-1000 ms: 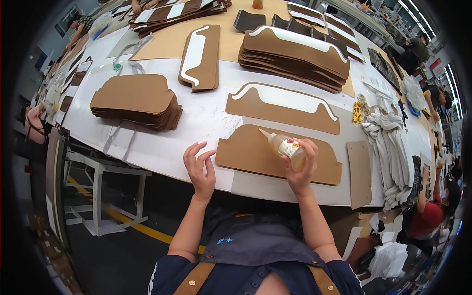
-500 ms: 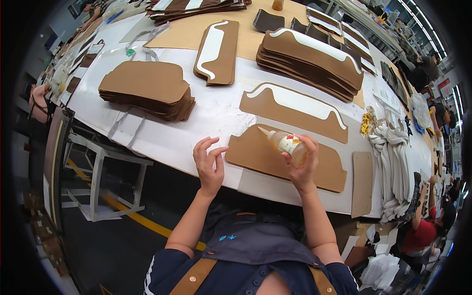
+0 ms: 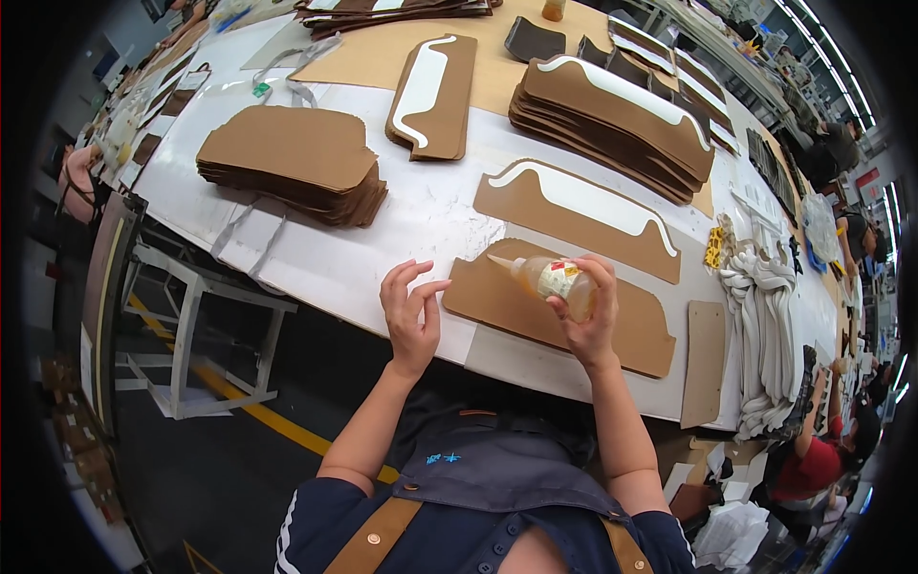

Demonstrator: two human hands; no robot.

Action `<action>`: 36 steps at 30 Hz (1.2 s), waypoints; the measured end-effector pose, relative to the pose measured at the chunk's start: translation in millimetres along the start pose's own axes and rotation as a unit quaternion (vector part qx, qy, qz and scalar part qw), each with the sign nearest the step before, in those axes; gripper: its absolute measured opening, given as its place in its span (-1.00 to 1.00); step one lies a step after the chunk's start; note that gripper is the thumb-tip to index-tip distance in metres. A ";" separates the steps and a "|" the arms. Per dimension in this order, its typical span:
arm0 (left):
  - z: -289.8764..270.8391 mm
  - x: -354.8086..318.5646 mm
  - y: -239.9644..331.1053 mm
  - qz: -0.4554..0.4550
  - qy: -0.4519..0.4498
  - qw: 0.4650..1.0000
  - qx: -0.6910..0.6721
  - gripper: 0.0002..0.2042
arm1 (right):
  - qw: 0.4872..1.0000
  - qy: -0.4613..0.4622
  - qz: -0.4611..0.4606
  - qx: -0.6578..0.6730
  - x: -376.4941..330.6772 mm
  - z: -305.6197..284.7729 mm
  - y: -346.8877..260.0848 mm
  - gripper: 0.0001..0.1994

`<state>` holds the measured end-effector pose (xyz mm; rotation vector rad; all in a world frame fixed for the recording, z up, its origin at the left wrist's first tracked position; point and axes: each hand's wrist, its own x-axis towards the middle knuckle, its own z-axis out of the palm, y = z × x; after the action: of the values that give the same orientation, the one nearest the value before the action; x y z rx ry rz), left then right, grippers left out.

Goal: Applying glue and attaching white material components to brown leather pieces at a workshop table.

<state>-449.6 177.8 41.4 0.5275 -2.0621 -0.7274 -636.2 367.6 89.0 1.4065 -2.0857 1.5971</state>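
Observation:
My right hand (image 3: 591, 311) grips a translucent squeeze bottle (image 3: 555, 278) with a long pointed nozzle and amber contents. The bottle is tilted, its nozzle pointing left over the upper left edge of a flat brown panel (image 3: 622, 330); whether the tip touches cannot be told. Beside that panel's left end, my left hand (image 3: 411, 311) is raised with fingers apart and slightly curled, holding nothing. Just beyond lies another brown panel (image 3: 497, 198) with a white shaped strip (image 3: 583, 203) on it.
Stacks of brown panels stand at left (image 3: 287, 148) and far right (image 3: 612, 115). One more brown stack (image 3: 454, 105) with a white strip lies between. White strips (image 3: 760, 335) hang in a bundle at right, near a brown flat piece (image 3: 705, 354). Other people work around.
The squeeze bottle in my right hand has tipped lower, and its nozzle has shifted left along the panel's edge. My left hand stays nearly where it was. The view has shifted slightly.

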 end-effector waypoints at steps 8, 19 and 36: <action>-0.8 -0.3 2.2 -0.006 0.022 1.000 0.002 -0.72 | 1.000 -0.023 0.005 0.008 -5.2 -1.4 -7.8 -0.35; -3.7 -2.6 0.6 -0.018 0.042 0.999 0.025 -0.76 | 0.999 -0.026 -0.033 0.015 -14.0 16.8 -15.1 -0.31; -1.7 -5.7 0.1 -0.010 0.048 0.999 0.025 -0.77 | 0.841 0.438 0.228 0.222 -48.0 -139.8 20.4 -0.36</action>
<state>-445.1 180.8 38.9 0.5998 -1.9929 -0.6512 -679.7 509.5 103.9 0.0584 -1.5529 2.3835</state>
